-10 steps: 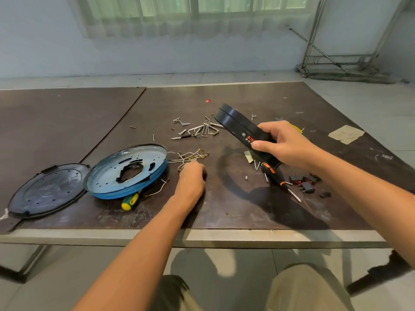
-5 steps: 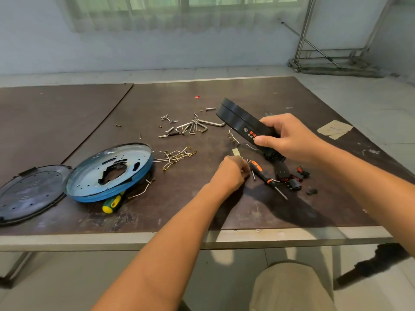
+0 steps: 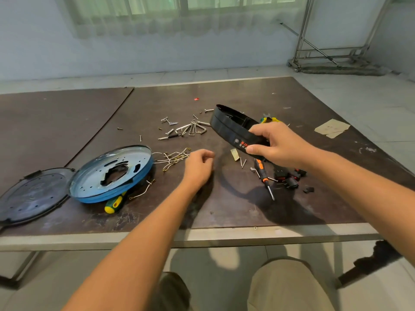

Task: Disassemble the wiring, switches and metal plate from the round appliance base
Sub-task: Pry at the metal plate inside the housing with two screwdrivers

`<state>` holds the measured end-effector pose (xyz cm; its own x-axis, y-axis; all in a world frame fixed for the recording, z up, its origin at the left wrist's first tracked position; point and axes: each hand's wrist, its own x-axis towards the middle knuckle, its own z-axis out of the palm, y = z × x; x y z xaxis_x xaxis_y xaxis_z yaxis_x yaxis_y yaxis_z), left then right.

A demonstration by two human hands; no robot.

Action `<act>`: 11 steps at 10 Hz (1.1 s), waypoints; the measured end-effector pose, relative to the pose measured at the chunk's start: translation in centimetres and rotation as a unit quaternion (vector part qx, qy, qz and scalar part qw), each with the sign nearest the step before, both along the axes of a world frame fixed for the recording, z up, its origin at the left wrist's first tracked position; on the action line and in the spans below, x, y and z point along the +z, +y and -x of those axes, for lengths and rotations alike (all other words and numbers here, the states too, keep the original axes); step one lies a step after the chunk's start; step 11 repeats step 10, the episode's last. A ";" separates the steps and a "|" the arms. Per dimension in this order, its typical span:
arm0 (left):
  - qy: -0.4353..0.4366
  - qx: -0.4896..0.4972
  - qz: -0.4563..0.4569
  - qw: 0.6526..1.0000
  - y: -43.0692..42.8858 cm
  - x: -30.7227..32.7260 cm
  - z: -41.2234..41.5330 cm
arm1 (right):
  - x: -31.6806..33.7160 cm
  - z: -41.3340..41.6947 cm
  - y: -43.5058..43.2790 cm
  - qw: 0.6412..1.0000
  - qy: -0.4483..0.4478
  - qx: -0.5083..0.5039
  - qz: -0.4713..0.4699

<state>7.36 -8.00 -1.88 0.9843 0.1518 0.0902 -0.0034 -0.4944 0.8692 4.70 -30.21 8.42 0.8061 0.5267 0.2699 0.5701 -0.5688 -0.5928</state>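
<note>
Base ring (image 3: 226, 129) tilted, red/white print unreadable | right hand (image 3: 278, 147) grips it | left hand (image 3: 198, 166) curled by wires (image 3: 174, 159), hold unclear

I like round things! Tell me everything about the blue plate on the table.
The blue plate is a round, shallow dish that looks like metal, blue on its rim and pale inside. It has small holes, slots and a big jagged opening in the middle. It lies tilted on the table, its edge over a black lid, a green and yellow screwdriver poking out beneath. No hand touches it.
</note>
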 end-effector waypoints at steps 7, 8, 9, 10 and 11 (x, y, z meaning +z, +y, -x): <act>0.075 0.016 0.043 0.996 12.9 -0.8 6.8 | -6.5 4.7 11.3 0.947 -0.017 0.133 0.292; 0.032 0.033 -0.009 0.999 12.0 -1.8 6.8 | -7.1 4.0 11.2 0.951 -0.006 0.107 0.289; -0.008 0.061 -0.038 0.997 11.4 -2.5 6.6 | -7.4 2.9 10.8 0.955 0.012 0.087 0.283; -0.032 0.091 -0.087 0.992 10.9 -3.1 6.7 | -7.5 2.4 11.0 0.957 0.022 0.074 0.281; -0.032 0.091 -0.087 0.992 10.9 -3.1 6.7 | -7.5 2.4 11.0 0.957 0.022 0.074 0.281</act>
